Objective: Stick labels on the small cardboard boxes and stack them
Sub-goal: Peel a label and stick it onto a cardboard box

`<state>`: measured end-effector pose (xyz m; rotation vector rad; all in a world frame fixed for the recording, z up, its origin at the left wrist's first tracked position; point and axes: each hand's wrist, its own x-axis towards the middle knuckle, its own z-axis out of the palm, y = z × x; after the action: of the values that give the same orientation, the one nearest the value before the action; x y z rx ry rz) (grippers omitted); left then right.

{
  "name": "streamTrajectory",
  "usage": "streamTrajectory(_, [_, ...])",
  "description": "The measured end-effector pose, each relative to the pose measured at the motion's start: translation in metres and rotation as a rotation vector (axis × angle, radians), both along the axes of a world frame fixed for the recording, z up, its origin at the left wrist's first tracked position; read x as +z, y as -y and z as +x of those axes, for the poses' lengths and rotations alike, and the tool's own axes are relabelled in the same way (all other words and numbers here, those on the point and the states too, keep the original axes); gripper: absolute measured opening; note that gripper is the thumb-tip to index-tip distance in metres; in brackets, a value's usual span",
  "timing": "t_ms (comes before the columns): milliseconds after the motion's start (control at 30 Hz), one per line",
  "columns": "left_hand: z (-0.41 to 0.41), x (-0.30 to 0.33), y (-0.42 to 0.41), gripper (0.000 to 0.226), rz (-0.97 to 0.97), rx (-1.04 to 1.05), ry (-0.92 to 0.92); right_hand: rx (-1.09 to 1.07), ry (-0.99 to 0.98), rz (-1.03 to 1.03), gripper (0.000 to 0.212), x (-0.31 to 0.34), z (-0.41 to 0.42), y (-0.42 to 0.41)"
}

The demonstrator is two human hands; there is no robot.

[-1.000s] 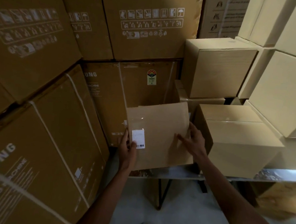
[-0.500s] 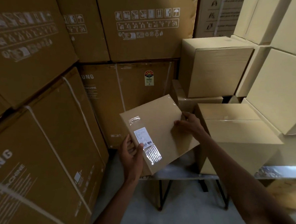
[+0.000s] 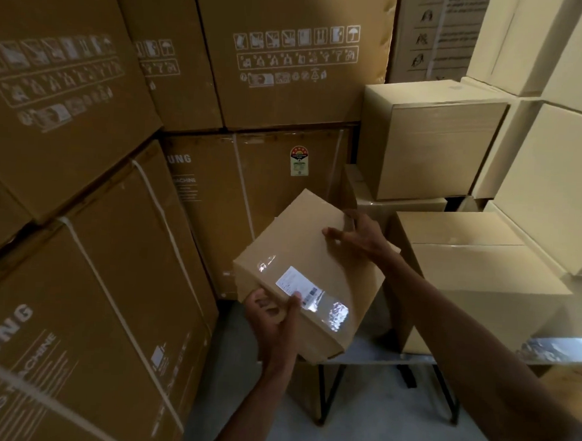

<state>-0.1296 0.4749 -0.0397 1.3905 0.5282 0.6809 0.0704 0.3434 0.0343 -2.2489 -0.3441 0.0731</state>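
Small cardboard box (image 3: 314, 256) at frame centre, held tilted in the air above the near edge of the worktop (image 3: 376, 356). White printed label (image 3: 292, 282) on its upward face, under a strip of glossy clear tape (image 3: 325, 306) that catches the light.

Left hand (image 3: 273, 316) cups the lower corner, fingers curled under the box and thumb pressed on top beside the label. Right hand (image 3: 356, 236) lies on the far upper edge, thumb on the face, fingers wrapped over the edge.

Judged step: carrying the labelled box to the stack. Best to level it first, keep the labelled face outward, and square its edges to the box below.

Smooth matte kraft board, crisp corners, rigid. Pale taped box (image 3: 476, 282) on the worktop at right; stacked box (image 3: 430, 140) behind it at upper right. Large printed appliance cartons (image 3: 77, 241) with white strapping fill the left of frame.
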Motion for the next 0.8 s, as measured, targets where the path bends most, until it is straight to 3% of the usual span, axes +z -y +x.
streamTrajectory(67, [0.006, 0.017, -0.024, 0.072, 0.054, 0.041, -0.001, 0.001, -0.024, -0.025, 0.075, -0.012, -0.007, 0.003])
streamTrajectory(133, [0.020, 0.031, -0.055, 0.074, 0.236, 0.075, -0.026, -0.005, -0.007, -0.062, 0.070, -0.026, -0.014, 0.003])
streamTrajectory(200, [0.040, 0.041, -0.086, 0.081, 0.363, 0.006, -0.194, 0.015, 0.013, -0.105, 0.060, -0.035, -0.018, -0.002])
streamTrajectory(267, [0.054, 0.049, -0.104, 0.087, 0.360, -0.134, -0.405, 0.042, 0.035, -0.146, 0.050, -0.039, -0.021, -0.009])
streamTrajectory(367, [0.060, 0.044, -0.114, 0.076, 0.431, -0.291, -0.548, 0.010, 0.119, -0.309, 0.044, -0.040, -0.041, -0.016])
streamTrajectory(467, [0.059, 0.036, -0.110, 0.066, 0.504, -0.265, -0.567, 0.054, 0.171, -0.418, 0.071, -0.032, -0.101, -0.025])
streamTrajectory(633, [0.058, 0.037, -0.110, 0.064, 0.534, -0.272, -0.578, 0.321, 0.125, -0.665, 0.110, -0.048, -0.175, -0.030])
streamTrajectory(800, [0.044, 0.036, -0.107, 0.064, 0.508, -0.196, -0.583, 0.435, 0.141, -0.660, 0.112, -0.047, -0.140, -0.013])
